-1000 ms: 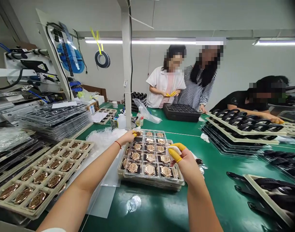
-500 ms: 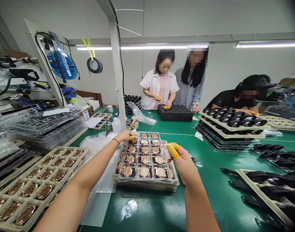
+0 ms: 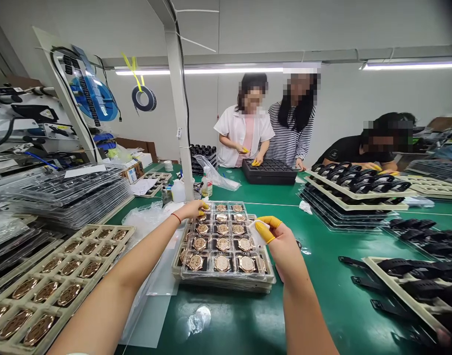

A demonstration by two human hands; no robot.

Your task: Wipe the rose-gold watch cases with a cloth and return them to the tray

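A clear plastic tray (image 3: 222, 273) with rows of rose-gold watch cases (image 3: 223, 244) lies on a stack of pale trays (image 3: 244, 286) in front of me. My left hand (image 3: 191, 210), with yellow finger cots, reaches to the tray's far left corner. Its fingertips are bent together at the corner watch case, and what lies between them is hidden. At the tray's right edge, my right hand (image 3: 281, 236) pinches a white wipe (image 3: 256, 233) between yellow-covered fingers.
A pale tray of rose-gold watch cases (image 3: 57, 266) stands at left, by stacked clear trays (image 3: 70, 192). Black watches fill trays (image 3: 359, 197) on the right. A white post (image 3: 179, 108) rises behind my left hand. Three people work across the green table (image 3: 229, 325).
My left fingertips have lifted slightly and moved a little right at the corner watch case. My right hand, with the wipe, has shifted slightly right.
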